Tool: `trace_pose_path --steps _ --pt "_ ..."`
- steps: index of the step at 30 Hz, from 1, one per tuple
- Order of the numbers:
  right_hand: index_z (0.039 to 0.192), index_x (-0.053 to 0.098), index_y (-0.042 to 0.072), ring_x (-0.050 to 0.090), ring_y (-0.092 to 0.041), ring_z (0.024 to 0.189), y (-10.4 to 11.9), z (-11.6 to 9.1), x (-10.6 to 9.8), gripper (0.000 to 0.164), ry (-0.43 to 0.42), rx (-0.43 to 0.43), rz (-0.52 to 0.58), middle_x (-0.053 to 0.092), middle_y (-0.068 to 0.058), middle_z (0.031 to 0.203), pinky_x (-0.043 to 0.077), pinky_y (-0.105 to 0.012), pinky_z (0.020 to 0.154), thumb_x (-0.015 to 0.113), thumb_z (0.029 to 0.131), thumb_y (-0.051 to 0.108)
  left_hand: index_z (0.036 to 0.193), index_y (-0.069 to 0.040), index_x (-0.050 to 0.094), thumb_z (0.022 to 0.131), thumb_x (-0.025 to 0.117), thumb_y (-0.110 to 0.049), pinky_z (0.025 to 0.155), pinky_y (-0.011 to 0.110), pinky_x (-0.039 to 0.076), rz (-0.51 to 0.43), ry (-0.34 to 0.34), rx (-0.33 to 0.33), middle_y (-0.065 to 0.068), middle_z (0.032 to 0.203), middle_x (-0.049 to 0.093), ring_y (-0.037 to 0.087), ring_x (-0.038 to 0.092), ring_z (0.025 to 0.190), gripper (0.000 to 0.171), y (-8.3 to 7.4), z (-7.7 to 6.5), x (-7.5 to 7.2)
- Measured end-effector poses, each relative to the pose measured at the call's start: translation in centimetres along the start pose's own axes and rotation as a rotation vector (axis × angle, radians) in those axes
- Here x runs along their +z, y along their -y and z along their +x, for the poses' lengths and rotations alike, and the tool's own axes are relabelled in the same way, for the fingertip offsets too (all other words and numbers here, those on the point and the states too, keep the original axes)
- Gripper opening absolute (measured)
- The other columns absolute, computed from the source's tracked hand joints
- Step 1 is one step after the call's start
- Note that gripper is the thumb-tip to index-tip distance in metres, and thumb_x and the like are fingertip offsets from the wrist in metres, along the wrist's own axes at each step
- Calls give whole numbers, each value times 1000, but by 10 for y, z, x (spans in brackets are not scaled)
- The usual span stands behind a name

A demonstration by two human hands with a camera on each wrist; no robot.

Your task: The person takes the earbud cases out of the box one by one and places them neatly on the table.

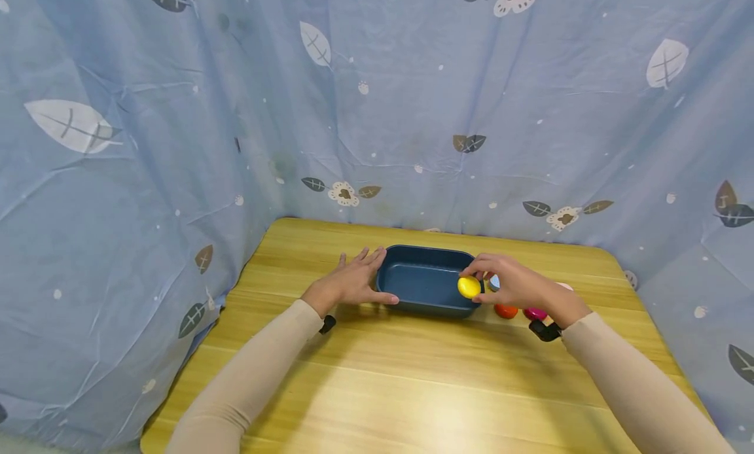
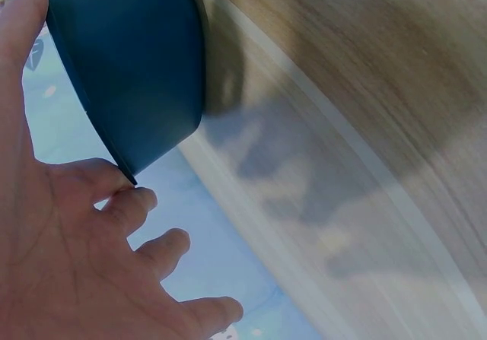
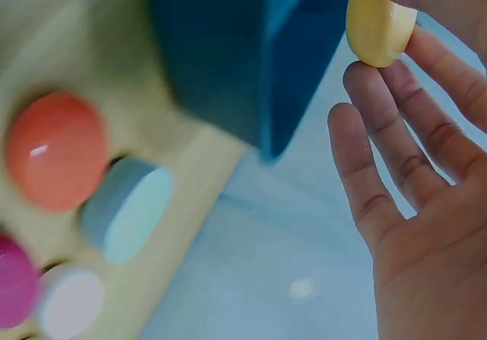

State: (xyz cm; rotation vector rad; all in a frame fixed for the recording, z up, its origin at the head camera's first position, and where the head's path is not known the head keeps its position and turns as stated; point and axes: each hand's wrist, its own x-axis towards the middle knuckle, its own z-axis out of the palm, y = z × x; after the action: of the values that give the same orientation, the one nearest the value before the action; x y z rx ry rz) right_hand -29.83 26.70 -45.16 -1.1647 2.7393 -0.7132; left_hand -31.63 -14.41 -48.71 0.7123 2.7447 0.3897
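Observation:
My right hand [image 1: 509, 280] pinches a small glossy yellow round piece [image 1: 469, 286] between thumb and fingers, over the right end of a dark blue rectangular bin [image 1: 427, 308]. Seen from the right wrist, the piece [image 3: 374, 28] has a rounded edge and a flatter side. At the bin's left end, my left hand [image 1: 352, 284] is spread, its thumb by the near rim and its fingers by the far corner. The left wrist view shows the fingertips [image 2: 144, 198] right at the bin's rim, the other fingers apart. The part of the bin's floor that shows holds nothing.
Right of the bin, partly under my right hand, lie an orange round piece [image 3: 57, 151], a light blue one [image 3: 125, 209], a magenta one [image 3: 14, 283] and a white one [image 3: 70, 302]. The wooden table [image 1: 377, 375] meets a blue leaf-patterned curtain [image 1: 400, 114] behind.

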Motion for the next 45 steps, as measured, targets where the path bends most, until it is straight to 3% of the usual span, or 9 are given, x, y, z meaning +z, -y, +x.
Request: trace_pose_path --steps 7,13,17,29,45 --pt "137 84 14 74 -16 103 -11 -45 4 46 -72 32 -1 80 4 122 71 -39 89 101 94 14 190 -21 4 97 68 -93 144 82 2 -2 -3 -10 2 200 6 38 7 186 134 0 1 2" --pt "134 84 17 71 -20 96 -25 -74 16 46 -74 72 -23 80 4 122 65 -32 79 102 92 17 190 -20 5 97 68 -93 144 82 3 -8 -6 -8 4 200 7 39 8 186 134 0 2 2" --pt "134 83 17 68 -18 98 -32 -86 25 46 -68 58 -22 81 3 126 61 -32 80 102 92 19 190 -21 5 97 68 -92 144 82 3 -2 -5 -12 3 200 6 39 7 186 134 -1 2 2" --pt "127 83 15 73 -12 103 -41 -100 47 45 -34 66 -49 81 0 124 67 -34 92 105 88 21 190 -22 4 97 69 -92 144 82 1 -11 2 -12 1 200 4 39 7 186 133 1 1 2" --pt "129 85 16 72 -12 99 -40 -109 44 47 -52 89 -52 80 3 123 66 -34 89 106 88 25 190 -22 4 97 69 -91 144 82 1 -13 7 -13 2 200 5 38 7 186 133 1 2 1"
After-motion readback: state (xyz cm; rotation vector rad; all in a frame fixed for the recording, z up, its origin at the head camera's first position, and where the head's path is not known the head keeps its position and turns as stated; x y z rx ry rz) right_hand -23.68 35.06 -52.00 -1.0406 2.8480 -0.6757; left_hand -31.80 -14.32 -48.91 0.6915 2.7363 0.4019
